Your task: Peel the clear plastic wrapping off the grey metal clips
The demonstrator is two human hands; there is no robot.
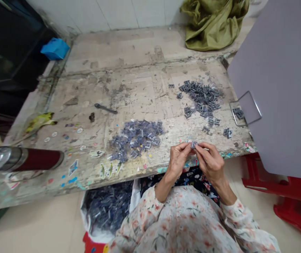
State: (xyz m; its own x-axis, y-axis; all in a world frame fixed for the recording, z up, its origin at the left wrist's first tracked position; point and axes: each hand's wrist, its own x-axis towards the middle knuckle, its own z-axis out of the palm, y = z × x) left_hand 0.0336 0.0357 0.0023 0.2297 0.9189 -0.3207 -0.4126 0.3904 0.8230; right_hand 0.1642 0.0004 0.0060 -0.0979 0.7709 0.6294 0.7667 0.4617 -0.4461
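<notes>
Near the front edge of the worn table [140,84], my left hand [178,156] and my right hand [210,160] meet at the fingertips. Between them they pinch a small grey plastic part [193,144]; fingers cover much of it. To the left lies a pile of clear, bluish plastic pieces [137,138], some with grey parts on them. Beyond my right hand is a heap of dark grey plastic parts [202,95]. A few loose grey parts [228,133] lie closer to the right edge.
A red thermos [39,160] lies at the left, by a yellow peel [39,121]. A dark rod-like tool [105,108] rests mid-table. Olive cloth [213,24] sits at the back; a grey panel [279,84] with a wire loop stands right. Below hangs a white sack [84,211] of pieces.
</notes>
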